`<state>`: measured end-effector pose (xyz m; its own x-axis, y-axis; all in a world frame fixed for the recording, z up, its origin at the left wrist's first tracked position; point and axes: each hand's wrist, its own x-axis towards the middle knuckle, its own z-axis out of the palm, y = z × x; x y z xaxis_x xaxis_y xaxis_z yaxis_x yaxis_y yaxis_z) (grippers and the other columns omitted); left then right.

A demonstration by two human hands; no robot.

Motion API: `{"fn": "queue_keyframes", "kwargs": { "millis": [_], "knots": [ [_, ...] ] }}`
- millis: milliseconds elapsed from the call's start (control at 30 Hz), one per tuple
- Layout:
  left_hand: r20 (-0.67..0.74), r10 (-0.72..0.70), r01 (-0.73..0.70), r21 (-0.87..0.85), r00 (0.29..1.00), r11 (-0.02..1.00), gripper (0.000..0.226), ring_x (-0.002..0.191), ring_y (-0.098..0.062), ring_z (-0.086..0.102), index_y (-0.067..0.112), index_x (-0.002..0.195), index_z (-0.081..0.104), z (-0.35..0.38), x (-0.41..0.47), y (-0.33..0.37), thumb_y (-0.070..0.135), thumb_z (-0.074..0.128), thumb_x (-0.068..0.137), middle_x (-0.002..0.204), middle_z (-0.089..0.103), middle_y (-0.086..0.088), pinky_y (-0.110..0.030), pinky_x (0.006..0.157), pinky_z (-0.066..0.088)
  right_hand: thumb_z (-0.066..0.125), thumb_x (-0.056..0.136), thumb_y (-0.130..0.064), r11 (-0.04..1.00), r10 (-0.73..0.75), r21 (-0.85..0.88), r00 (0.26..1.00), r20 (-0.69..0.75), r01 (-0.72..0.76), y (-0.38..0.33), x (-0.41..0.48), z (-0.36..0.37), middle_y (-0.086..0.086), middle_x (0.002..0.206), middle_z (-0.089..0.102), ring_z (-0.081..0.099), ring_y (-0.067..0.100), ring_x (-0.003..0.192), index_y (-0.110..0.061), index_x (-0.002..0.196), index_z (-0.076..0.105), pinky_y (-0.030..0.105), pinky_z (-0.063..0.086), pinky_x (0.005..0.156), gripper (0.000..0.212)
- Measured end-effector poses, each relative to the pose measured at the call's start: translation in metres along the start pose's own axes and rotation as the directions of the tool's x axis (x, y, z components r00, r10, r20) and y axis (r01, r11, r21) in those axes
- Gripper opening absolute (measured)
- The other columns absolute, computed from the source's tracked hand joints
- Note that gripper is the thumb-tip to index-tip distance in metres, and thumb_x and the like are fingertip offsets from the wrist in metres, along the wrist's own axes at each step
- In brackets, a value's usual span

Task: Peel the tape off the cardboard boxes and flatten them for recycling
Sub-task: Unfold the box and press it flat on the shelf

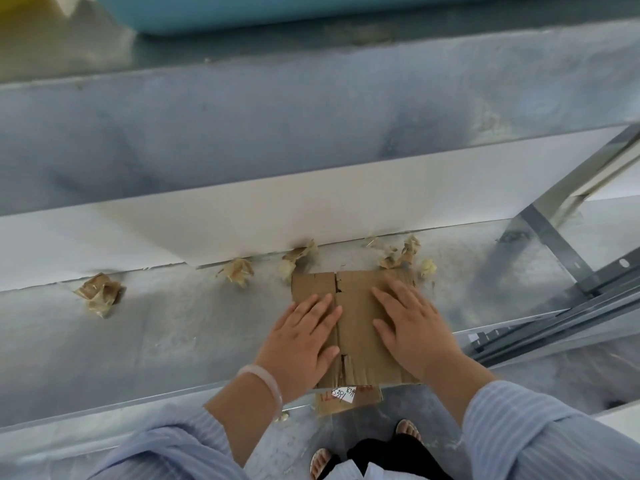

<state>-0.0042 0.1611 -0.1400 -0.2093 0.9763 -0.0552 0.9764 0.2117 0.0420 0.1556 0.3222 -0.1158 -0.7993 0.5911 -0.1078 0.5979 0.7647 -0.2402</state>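
**Figure: Surroundings of the work area**

A grey, scuffed table point(166, 341) fills the middle of the view. A long white board point(311, 216) runs along its far side, with a broad grey metal surface point(242, 116) behind it. Beyond that lies a blue tub point(277, 12); a blurred yellow object point(17, 8) sits in the far left corner. Slotted metal rails point(561, 323) cross the table's right end, and a slanted metal strut point(568, 188) rises above them. Two sandals point(408, 432) stand on the floor point(440, 424) below the table's near edge.

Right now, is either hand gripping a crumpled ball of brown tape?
No, both the left hand and right hand lie open on the flattened brown cardboard box.
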Motion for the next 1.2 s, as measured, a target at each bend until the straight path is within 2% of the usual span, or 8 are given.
{"fn": "queue_keyframes", "kwargs": {
  "millis": [133,200,400,467,633,967,1100,1200],
  "knots": [
    [-0.035,-0.025,0.024,-0.033,0.999,0.999,0.058,0.139,-0.02,0.035,0.026,0.145,0.036,0.004,-0.007,0.006,0.053,0.034,0.094,0.152,0.036,0.001,-0.041,0.117,0.022,-0.001,0.08,-0.069,0.999,0.033,-0.04,0.997,0.075,-0.03,0.01,0.001,0.003,-0.008,0.162,-0.002,-0.007,0.011,0.149,-0.032,0.155,0.004,0.028,-0.012,0.114,0.083],
    [-0.043,-0.026,0.024,-0.032,0.999,0.999,0.059,0.136,-0.021,0.039,0.026,0.144,0.04,0.003,-0.008,0.011,0.055,0.036,0.093,0.15,0.04,0.001,-0.04,0.115,0.025,-0.008,0.075,-0.067,0.997,0.026,-0.07,0.996,0.083,-0.021,0.016,0.002,0.003,-0.006,0.163,-0.006,-0.011,0.011,0.148,-0.028,0.155,-0.001,0.029,-0.013,0.116,0.089],
    [-0.059,-0.054,0.051,-0.056,0.997,0.997,0.065,0.118,-0.026,0.051,0.022,0.139,0.048,0.001,-0.004,0.024,0.061,0.038,0.089,0.131,0.053,-0.004,-0.045,0.099,0.044,0.016,0.093,-0.065,0.986,-0.15,-0.064,0.987,0.062,0.154,0.01,-0.016,0.016,0.0,0.162,0.015,0.006,0.017,0.149,-0.032,0.153,0.02,0.039,0.001,0.119,0.069],
    [-0.054,-0.073,0.07,-0.045,0.996,0.997,0.066,0.122,-0.027,0.049,0.02,0.141,0.046,0.004,0.002,0.025,0.062,0.036,0.09,0.132,0.051,-0.005,-0.044,0.104,0.038,0.019,0.094,-0.068,0.983,-0.164,-0.071,0.985,0.061,0.168,0.008,-0.019,0.021,0.004,0.16,0.022,0.016,0.023,0.148,-0.034,0.151,0.026,0.046,0.009,0.116,0.067],
    [-0.026,-0.059,0.058,-0.033,0.998,0.998,0.071,0.144,-0.021,0.026,0.019,0.15,0.031,0.014,0.008,0.023,0.062,0.03,0.093,0.157,0.026,-0.005,-0.045,0.111,0.02,0.021,0.085,-0.082,0.975,-0.193,-0.097,0.978,0.083,0.201,0.011,-0.019,0.026,0.008,0.161,0.016,0.011,0.026,0.149,-0.036,0.152,0.022,0.052,0.012,0.116,0.082],
    [-0.057,-0.117,0.116,-0.035,0.991,0.993,0.061,0.137,-0.019,0.04,0.015,0.141,0.047,0.009,0.015,0.028,0.048,0.017,0.1,0.148,0.043,-0.004,-0.041,0.11,0.023,0.015,0.089,-0.077,0.98,-0.166,-0.097,0.984,0.065,0.171,0.012,-0.001,0.027,0.009,0.161,0.018,0.016,0.028,0.148,-0.033,0.153,0.021,0.049,0.01,0.114,0.078],
    [-0.05,-0.117,0.114,-0.052,0.992,0.992,0.061,0.14,-0.019,0.035,0.014,0.145,0.04,0.014,0.013,0.026,0.049,0.022,0.098,0.152,0.037,-0.004,-0.04,0.112,0.02,0.013,0.08,-0.087,0.966,-0.222,-0.112,0.97,0.096,0.232,0.019,0.004,0.027,0.006,0.162,-0.008,-0.009,0.024,0.149,-0.035,0.154,0.002,0.048,-0.002,0.117,0.091],
    [-0.018,-0.082,0.082,-0.026,0.996,0.996,0.065,0.141,-0.02,0.032,0.014,0.147,0.036,0.013,0.014,0.021,0.052,0.025,0.096,0.154,0.033,-0.005,-0.04,0.111,0.018,0.012,0.073,-0.093,0.961,-0.231,-0.134,0.967,0.102,0.244,0.021,0.005,0.025,0.007,0.161,-0.012,-0.016,0.023,0.148,-0.034,0.154,-0.003,0.049,-0.005,0.117,0.102]
  ]
}}
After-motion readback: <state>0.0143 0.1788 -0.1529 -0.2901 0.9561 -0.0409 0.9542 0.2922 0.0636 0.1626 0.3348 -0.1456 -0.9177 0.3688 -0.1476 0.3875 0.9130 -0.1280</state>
